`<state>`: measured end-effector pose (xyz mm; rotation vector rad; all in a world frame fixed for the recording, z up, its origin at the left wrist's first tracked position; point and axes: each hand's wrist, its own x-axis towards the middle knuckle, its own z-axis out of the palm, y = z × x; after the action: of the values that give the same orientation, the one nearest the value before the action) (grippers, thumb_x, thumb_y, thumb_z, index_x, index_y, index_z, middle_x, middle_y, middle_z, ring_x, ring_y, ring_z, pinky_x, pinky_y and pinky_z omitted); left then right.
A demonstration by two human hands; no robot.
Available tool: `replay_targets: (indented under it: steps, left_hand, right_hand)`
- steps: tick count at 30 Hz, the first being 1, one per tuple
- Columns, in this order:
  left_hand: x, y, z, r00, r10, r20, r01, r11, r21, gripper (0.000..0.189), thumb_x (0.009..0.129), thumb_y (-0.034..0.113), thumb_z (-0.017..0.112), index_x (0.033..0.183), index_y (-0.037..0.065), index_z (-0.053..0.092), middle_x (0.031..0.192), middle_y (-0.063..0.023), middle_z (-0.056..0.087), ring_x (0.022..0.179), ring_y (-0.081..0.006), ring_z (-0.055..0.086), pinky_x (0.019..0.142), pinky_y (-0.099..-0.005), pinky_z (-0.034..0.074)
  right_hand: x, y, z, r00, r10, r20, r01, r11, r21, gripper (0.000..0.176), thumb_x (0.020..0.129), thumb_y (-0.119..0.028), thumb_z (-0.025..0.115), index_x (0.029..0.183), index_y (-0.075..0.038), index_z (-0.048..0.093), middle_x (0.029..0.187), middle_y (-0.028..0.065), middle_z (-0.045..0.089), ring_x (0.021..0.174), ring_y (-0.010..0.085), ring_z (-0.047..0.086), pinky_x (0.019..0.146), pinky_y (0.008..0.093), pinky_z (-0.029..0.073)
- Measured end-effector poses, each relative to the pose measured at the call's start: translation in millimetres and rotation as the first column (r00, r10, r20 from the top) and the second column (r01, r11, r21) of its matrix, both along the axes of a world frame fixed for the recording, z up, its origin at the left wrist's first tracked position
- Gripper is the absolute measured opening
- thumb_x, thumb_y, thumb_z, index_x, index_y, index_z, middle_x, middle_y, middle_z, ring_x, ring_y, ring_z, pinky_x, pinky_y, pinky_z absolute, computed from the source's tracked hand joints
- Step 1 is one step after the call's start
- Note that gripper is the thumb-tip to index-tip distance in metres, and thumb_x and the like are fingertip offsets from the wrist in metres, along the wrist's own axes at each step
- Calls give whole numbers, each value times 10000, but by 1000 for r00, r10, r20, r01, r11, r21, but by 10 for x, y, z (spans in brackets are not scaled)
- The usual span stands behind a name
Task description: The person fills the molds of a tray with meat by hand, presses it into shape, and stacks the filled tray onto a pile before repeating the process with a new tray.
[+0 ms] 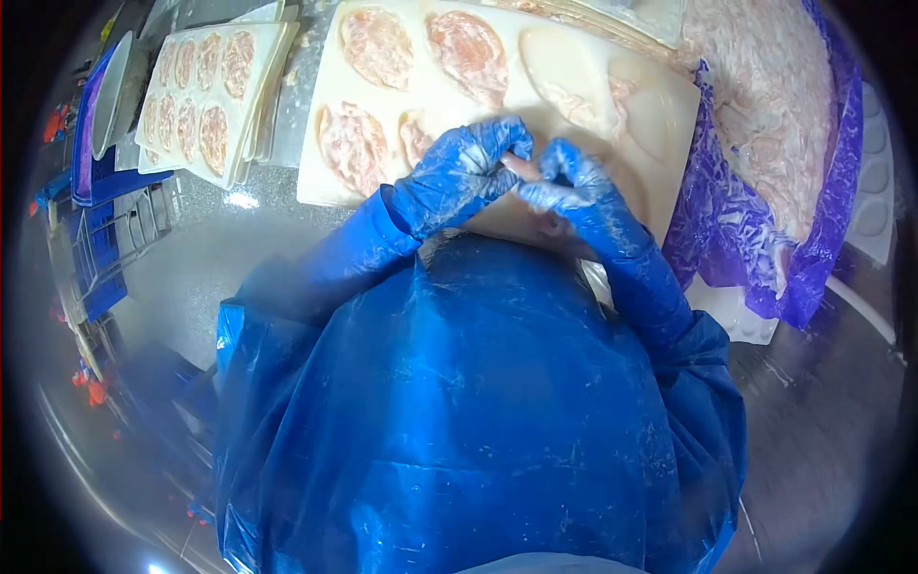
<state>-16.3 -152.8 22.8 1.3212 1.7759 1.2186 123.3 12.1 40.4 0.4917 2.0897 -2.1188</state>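
Note:
A white moulded tray (669, 105) lies in front of me with oval hollows, several filled with pale pink minced meat (378, 43). My left hand (469, 167) and my right hand (574, 187), both in blue gloves smeared with white, meet over the tray's near edge. Together they pinch a small pink lump of meat (524, 168) between the fingertips. The hollows at the tray's right side look unfilled. My blue plastic apron hides the tray's near edge.
A second white tray (273, 57) with several filled hollows sits at the far left on a stack. A big heap of minced meat (765, 105) lies in a purple plastic bag (813, 249) at the right. Blue crates (96, 191) stand at the left.

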Motion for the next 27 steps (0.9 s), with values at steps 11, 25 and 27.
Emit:
replay_targets:
  steps: [11, 25, 27]
  left_hand:
    - [-435, 647, 313, 883, 242, -402, -141, 954, 263, 450, 827, -33, 633, 1253, 113, 626, 1105, -99, 643, 1004, -275, 645, 868, -353, 538]
    - [-520, 1103, -310, 799, 127, -588, -205, 976, -68, 230, 862, 235, 702, 1048, 103, 681, 1075, -119, 662, 988, -335, 645, 792, -444, 530]
    - [-576, 1031, -341, 766, 131, -629, -178, 984, -11, 213, 871, 223, 687, 1046, 102, 684, 1055, -108, 672, 997, -323, 645, 804, -436, 526]
  right_hand:
    - [-376, 605, 72, 903, -103, -418, 355, 727, 587, 361, 824, -140, 784, 1156, -128, 643, 986, 8, 626, 970, 183, 598, 918, 366, 457]
    - [-487, 837, -297, 986, 137, -98, 62, 250, 966, 290, 850, -301, 696, 1099, -157, 663, 1021, 89, 634, 966, 303, 591, 902, 436, 456]
    - [-377, 862, -430, 966, 167, -200, 148, 279, 949, 275, 857, -319, 684, 1077, -156, 665, 999, 80, 638, 934, 296, 595, 881, 437, 459]
